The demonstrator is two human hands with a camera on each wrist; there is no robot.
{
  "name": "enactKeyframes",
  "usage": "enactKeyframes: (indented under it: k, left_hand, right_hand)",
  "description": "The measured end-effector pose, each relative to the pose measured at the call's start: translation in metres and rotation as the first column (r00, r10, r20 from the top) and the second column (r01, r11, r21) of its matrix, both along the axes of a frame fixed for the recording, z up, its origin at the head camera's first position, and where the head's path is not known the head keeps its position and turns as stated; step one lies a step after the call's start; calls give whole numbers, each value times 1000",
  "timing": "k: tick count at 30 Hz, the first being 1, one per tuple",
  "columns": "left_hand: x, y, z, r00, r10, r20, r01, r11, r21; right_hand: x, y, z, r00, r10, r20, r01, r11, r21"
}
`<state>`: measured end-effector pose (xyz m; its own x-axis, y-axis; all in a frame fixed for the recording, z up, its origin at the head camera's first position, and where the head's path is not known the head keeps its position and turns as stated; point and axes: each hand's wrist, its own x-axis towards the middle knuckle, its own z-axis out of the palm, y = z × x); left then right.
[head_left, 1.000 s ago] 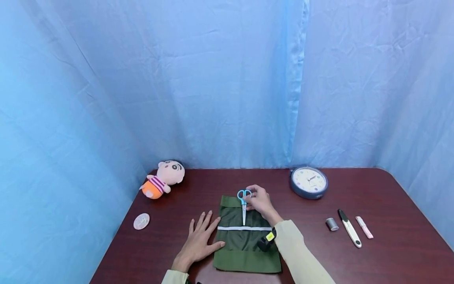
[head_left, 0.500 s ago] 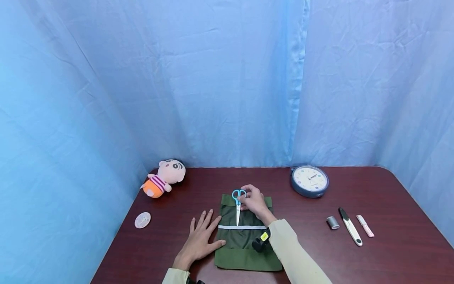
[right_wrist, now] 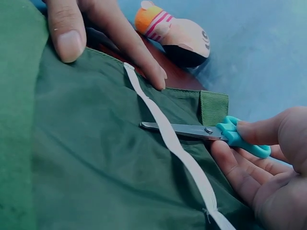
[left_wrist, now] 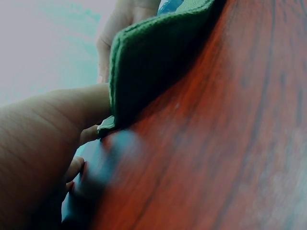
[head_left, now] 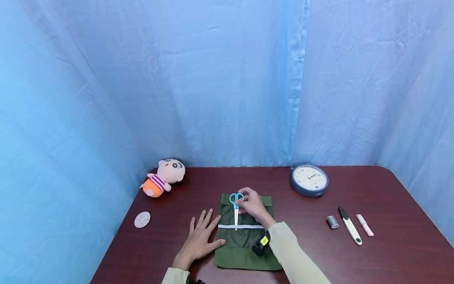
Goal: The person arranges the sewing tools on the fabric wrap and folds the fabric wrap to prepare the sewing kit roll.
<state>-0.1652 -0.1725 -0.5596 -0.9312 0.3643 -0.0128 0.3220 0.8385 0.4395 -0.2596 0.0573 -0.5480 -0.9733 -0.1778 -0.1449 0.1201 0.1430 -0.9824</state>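
Note:
In the head view, my right hand (head_left: 252, 204) pinches the turquoise handles of small scissors (head_left: 236, 214) between thumb and fingers. The closed blades point toward me and pass beneath a white elastic band (right_wrist: 191, 167) on a dark green fabric roll-up pouch (head_left: 246, 258), which lies flat. In the right wrist view the blade tip shows beyond the band. My left hand (head_left: 199, 240) lies flat with fingers spread at the pouch's left side, its thumb on the fabric edge. The left wrist view shows that thumb beside a raised green corner.
On the dark red wooden table (head_left: 305, 225), a plush doll (head_left: 161, 178) and a round pale disc (head_left: 142, 219) lie left. A round clock (head_left: 309, 180) sits back right. A grey thread spool (head_left: 332, 222), a black-and-white cutter-like tool (head_left: 350, 226) and a small pink-white stick (head_left: 364, 225) lie right.
The scissors have moved left and then toward me with my right hand, and their tip has gone under the white band. My left hand has stayed in place.

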Motion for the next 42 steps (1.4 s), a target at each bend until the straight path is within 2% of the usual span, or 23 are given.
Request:
enactKeyframes:
  k: [6,13,18,26,29,36,42]
  left_hand:
    - [0,-1,0,1000,-1,0,1,1000,5]
    - [1,-1,0,1000,-4,-7,4,1000,7]
    - [1,-1,0,1000,0,-2,0,1000,4]
    - [2,-1,0,1000,-5,12,5,1000,2]
    - [2,-1,0,1000,-4,10,4,1000,4]
    - [0,-1,0,1000,-1,10,1,1000,9]
    - [-1,-1,1,1000,-6,16,6,1000,6]
  right_hand:
    - [7,-1,2,1000,5,-22,-4,999,37]
    - [15,0,0,990,90,-107,-70,981,182]
    - [19,2,3,976,141,-167,-85,949,304]
    - [22,2,6,966,194,-173,-98,888,450]
    - [23,3,7,961,211,-178,-102,871,480]
    - [24,3,7,953,224,-202,-91,853,514]
    - [28,3,4,926,276,-256,-84,815,574]
